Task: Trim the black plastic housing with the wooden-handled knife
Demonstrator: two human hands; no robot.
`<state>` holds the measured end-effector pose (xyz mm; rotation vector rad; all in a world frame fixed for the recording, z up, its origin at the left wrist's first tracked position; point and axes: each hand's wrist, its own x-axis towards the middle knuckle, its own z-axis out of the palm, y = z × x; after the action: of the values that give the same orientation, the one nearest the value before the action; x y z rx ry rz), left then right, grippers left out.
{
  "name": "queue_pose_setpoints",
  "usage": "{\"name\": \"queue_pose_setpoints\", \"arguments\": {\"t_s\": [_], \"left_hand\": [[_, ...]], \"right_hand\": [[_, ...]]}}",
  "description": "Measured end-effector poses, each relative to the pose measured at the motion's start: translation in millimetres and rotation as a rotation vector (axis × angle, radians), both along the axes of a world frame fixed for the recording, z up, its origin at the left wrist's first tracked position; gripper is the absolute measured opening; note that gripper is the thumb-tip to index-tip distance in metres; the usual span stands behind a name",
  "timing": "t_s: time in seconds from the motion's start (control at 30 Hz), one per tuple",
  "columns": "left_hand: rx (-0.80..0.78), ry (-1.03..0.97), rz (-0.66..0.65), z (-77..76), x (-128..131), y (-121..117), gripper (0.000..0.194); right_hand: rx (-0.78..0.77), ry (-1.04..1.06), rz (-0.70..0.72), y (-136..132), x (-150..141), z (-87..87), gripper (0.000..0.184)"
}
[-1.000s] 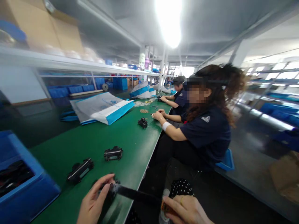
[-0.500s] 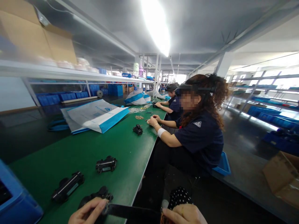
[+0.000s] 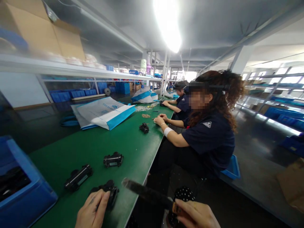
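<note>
At the table's near edge my left hand (image 3: 93, 209) is closed, its thumb and fingers on a black plastic part (image 3: 113, 195) and covering some of it. My right hand (image 3: 196, 213) grips the orange-marked end of a long, flat, dark bladed tool (image 3: 149, 193). Its far tip points left, over the table edge, apart from the black part. Two more black tubular parts, one longer (image 3: 78, 178) and one shorter (image 3: 113, 159), lie just beyond my left hand. A smaller black part (image 3: 143, 128) sits farther along the table.
On the left stands a blue bin (image 3: 28, 193) with dark parts inside. White-and-blue bags (image 3: 102, 110) lie on the green table (image 3: 95, 144), past them a small pile of tan pieces (image 3: 145, 116). A co-worker (image 3: 209, 139) sits close on the right, another person beyond.
The dark tool's tip has come away from my left hand and the black part. My left fingers now rest on the part. The whole view has shifted slightly.
</note>
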<state>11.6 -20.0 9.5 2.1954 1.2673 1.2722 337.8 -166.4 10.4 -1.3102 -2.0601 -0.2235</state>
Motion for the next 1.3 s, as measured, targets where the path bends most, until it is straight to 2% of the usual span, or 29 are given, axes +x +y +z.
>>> {"name": "queue_pose_setpoints", "arguments": {"t_s": [0.1,0.2,0.33,0.47,0.57,0.63,0.7,0.8,1.07,1.13,1.3], "left_hand": [[0.125,0.038,-0.03,11.5,1,-1,0.04],[0.136,0.101,-0.096,20.7,12,-6,0.04],[0.028,0.222,-0.209,27.0,38,-12,0.029],[-0.138,0.419,-0.316,34.8,75,-12,0.031],[-0.188,0.588,-0.315,33.6,104,-5,0.032],[-0.217,0.611,-0.295,28.7,118,1,0.022],[-0.245,0.559,-0.3,24.8,126,5,0.009],[-0.289,0.402,-0.329,28.1,130,7,0.012],[-0.497,-0.168,-0.298,62.9,144,2,0.036],[-0.474,-0.198,-0.282,68.8,148,4,0.036],[-0.375,-0.095,-0.236,74.0,147,9,0.03]], "right_hand": [[-0.043,0.154,-0.104,-6,10,0.3,0.033],[-0.03,0.201,-0.176,-10,20,-4.4,0.033],[-0.017,0.191,-0.218,-10,30,-16.2,0.034],[-0.009,0.189,-0.219,-7,36,-24.0,0.032],[-0.011,0.192,-0.225,-7,38,-23.4,0.032],[-0.016,0.194,-0.242,-9,40,-20.3,0.03],[-0.026,0.197,-0.267,-11,42,-16.5,0.029],[-0.033,0.201,-0.278,-15,45,-13.4,0.028],[-0.013,0.172,-0.187,-21,54,-26.3,0.034],[-0.012,0.174,-0.164,-20,55,-25.8,0.035],[0.014,0.165,-0.136,-18,55,-21.0,0.035]]}}
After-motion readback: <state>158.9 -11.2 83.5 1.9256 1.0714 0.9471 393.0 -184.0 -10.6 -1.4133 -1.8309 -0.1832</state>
